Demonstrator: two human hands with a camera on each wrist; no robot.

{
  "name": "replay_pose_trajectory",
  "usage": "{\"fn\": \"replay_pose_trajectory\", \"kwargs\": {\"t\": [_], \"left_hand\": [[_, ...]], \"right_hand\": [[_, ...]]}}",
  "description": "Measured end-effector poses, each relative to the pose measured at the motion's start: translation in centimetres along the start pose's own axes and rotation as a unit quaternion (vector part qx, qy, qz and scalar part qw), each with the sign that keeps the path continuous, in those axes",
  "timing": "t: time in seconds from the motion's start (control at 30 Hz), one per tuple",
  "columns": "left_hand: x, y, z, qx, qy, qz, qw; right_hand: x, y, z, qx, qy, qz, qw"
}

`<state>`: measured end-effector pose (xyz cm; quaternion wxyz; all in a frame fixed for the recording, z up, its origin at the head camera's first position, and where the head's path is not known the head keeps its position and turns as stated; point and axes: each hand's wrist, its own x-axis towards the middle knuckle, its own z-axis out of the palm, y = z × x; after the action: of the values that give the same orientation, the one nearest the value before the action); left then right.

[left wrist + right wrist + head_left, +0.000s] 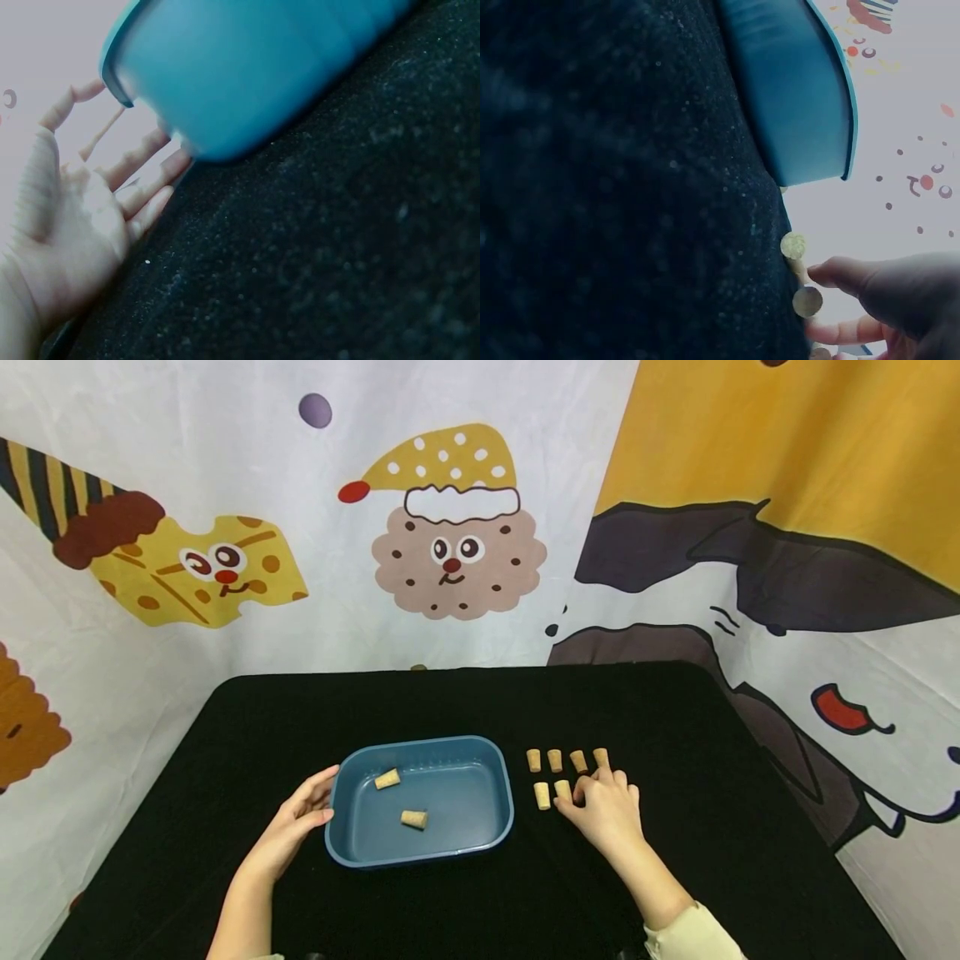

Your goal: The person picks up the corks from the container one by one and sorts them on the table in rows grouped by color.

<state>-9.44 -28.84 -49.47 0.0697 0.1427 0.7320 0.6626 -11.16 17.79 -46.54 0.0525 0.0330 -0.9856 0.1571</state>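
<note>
Under the right hand [607, 806], 1 probably super light, grippy cork [562, 788] is pinched, sides being best, left hand [295, 817] relaxed.

Two tan corks [414, 819] lie in a blue tray [465, 810].

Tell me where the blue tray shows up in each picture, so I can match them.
Head: lower half, just left of centre; the blue tray is seen from above, left hand at its left end.
Left wrist: top middle, outer wall showing, cut off by the top edge.
Right wrist: top, right of centre, outer wall showing.
Shared landmark: the black cloth under the tray.
</note>
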Motion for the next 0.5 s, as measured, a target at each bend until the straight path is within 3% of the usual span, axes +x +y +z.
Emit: {"fn": "replay_pose_trajectory", "kwargs": {"t": [0.27,0.5], "left_hand": [[0.0,-0.1,-0.1,-0.005,-0.003,0.004,1.0],[0.1,0.0,0.0,0.003,0.003,-0.004,1.0]], "right_hand": [[-0.3,-0.8,-1.5,0.023,0.037,-0.018,0.9989],[0.1,-3.1,-2.9,0.061,0.105,-0.115,0.9859]]}}
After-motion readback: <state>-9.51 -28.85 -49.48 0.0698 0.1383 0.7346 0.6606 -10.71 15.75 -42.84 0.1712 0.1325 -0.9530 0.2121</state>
